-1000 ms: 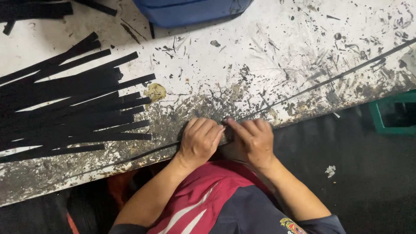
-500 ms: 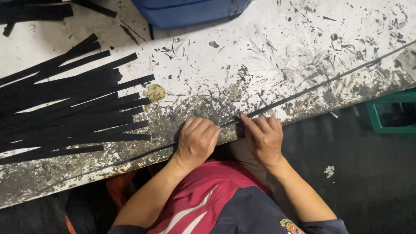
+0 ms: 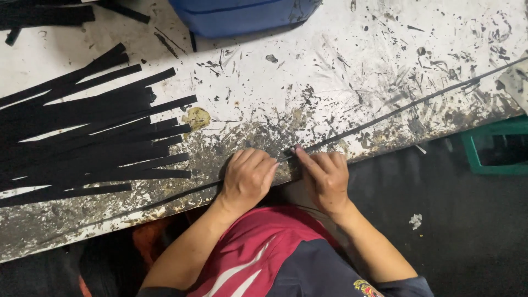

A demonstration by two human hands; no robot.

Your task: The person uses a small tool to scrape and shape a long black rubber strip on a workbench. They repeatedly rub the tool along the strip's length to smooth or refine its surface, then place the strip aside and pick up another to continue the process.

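Black thin strip [image 3: 385, 116] apparently hidden under hands [image 3: 286, 176].

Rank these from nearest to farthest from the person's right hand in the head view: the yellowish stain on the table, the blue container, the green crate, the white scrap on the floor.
From the right hand:
1. White scrap, on the dark floor to its right.
2. Yellowish stain, on the table, up and left.
3. Green crate, far right edge, and blue container, top edge: too close to call.

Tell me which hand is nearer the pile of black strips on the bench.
Left. The left hand rests at the bench edge just right of the pile of black strips; the right hand lies beyond it, farther right, both pressing on the thin black strip.
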